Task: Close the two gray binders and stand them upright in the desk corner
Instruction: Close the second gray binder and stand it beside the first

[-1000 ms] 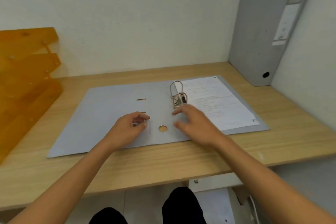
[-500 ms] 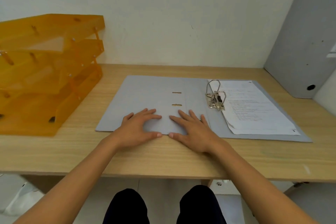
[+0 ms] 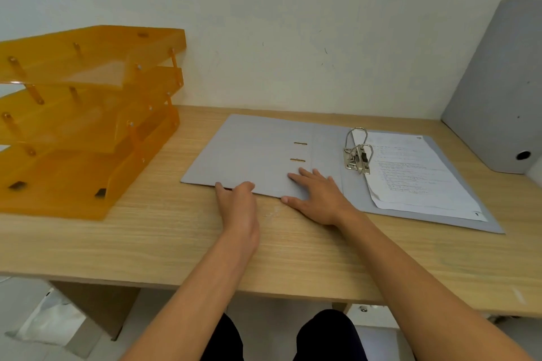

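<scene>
Wooden desk (image 3: 146, 243) held an open gray binder (image 3: 252, 155); the left hand (image 3: 239, 211) pinched its near cover edge, the right hand (image 3: 318, 195) lay flat beside. Far right of both, a closed gray binder (image 3: 495, 91) stood cornered.

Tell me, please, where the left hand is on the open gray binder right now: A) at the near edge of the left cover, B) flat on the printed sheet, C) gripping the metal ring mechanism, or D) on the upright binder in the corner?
A: the left hand curls its fingers at the near edge of the open gray binder, on its left cover, well away from the ring mechanism and the printed sheet.
</scene>
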